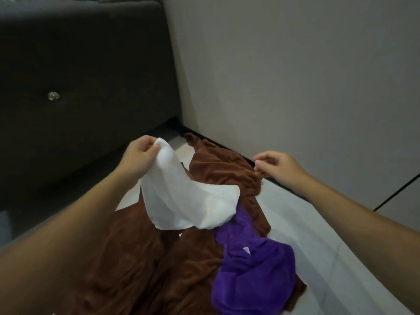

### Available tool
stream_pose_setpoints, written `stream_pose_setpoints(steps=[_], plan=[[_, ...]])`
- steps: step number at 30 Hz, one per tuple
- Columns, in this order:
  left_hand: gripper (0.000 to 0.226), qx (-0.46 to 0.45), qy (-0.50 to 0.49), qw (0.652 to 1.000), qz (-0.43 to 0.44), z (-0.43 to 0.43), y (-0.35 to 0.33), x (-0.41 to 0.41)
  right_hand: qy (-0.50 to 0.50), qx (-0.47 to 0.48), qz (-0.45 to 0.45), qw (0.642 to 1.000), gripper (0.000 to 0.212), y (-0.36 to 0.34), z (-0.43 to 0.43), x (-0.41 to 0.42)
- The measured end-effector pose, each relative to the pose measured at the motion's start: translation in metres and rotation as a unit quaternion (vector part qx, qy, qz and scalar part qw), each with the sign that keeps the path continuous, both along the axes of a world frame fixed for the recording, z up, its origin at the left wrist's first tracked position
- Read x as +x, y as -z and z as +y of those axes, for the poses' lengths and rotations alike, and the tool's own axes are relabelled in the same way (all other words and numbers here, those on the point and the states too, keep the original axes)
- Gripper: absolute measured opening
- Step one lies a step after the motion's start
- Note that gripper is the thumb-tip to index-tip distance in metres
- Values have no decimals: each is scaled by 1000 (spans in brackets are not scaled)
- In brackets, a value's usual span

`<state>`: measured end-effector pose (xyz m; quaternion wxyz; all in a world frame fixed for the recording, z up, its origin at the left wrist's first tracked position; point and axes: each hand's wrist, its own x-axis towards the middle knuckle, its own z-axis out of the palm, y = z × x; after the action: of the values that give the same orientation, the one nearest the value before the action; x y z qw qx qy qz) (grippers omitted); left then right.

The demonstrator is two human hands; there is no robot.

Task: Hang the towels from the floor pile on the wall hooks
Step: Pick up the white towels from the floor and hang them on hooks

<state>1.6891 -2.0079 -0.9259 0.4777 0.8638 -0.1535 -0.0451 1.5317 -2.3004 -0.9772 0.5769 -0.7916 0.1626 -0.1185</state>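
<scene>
The left hand is pinching one corner of the soft white cloth towel, lifting it over the floor pile. The right hand is hovering with loosely curled fingers, holding nothing. The task is only beginning — the large brown towel and the purple fleecy towel are lying on the pale tiled floor, and no wall hooks are showing.

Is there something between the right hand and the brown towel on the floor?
Nothing visible does. The right hand is at the brown towel's far edge by the wall, with no other thing between them. The white towel, gripped by the left hand, hangs aside, over the purple towel.
</scene>
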Motion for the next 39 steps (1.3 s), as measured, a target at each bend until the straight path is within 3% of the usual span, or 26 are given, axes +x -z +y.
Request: stream_pose_setpoints(steps=[3,8,11,15,20,27,32,36,39], plan=[[15,14,84,996,-17,-14,-4,-15,-78,-80,-4,994,16,2,39,16],[17,3,159,986,-53,-25,-8,-28,-159,-110,-42,980,55,-4,97,41],[17,-50,168,984,-40,-26,-10,-31,-174,-78,-42,981,46,-4,110,47],[17,-86,69,991,-74,-24,-9,-21,-154,-124,-41,979,32,2,107,43],[18,-136,-90,985,-47,-9,-4,5,-171,-217,19,961,15,29,74,28],[24,-114,-210,971,-11,18,17,33,-186,-266,112,939,20,53,36,10],[15,-89,-245,966,4,22,30,36,-95,-256,59,960,35,48,20,9],[18,-88,-271,959,11,26,35,41,-5,-220,10,976,19,38,12,8],[26,-83,-279,957,11,26,37,43,11,-209,-6,978,25,31,8,6]])
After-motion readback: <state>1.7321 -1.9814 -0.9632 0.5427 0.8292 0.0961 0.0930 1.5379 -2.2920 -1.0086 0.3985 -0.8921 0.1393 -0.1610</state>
